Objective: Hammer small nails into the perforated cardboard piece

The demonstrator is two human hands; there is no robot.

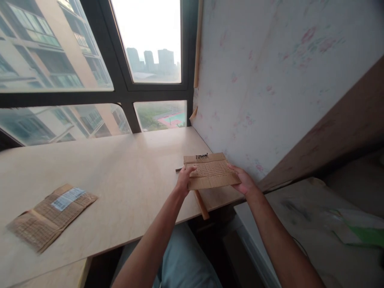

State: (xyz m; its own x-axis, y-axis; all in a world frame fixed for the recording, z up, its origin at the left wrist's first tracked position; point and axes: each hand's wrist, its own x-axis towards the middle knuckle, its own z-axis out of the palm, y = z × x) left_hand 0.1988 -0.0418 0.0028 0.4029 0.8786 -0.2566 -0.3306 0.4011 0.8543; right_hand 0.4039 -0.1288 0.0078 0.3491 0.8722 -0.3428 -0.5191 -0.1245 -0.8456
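A flat piece of brown cardboard [210, 182] with rows of small holes is held up above the table. Along its far edge stands a short row of thin black pins, perhaps nails or screws [202, 156]. My left hand [184, 180] grips the cardboard's left edge, thumb on top. Its right edge is pinched in my right hand [243, 181], with the fingers mostly hidden beneath. Under the cardboard lies a tool with a wooden handle [201, 205], which sticks out past the table's front edge. The cardboard hides the tool's middle; it looks like a hammer.
Another flattened cardboard piece [48, 220] with a white label lies on the left of the pale table [120, 180]. Windows stand behind, and a flower-papered wall [255, 80] borders the right. Lower right is a grey surface [300, 224] with a green-and-clear plastic item [360, 232].
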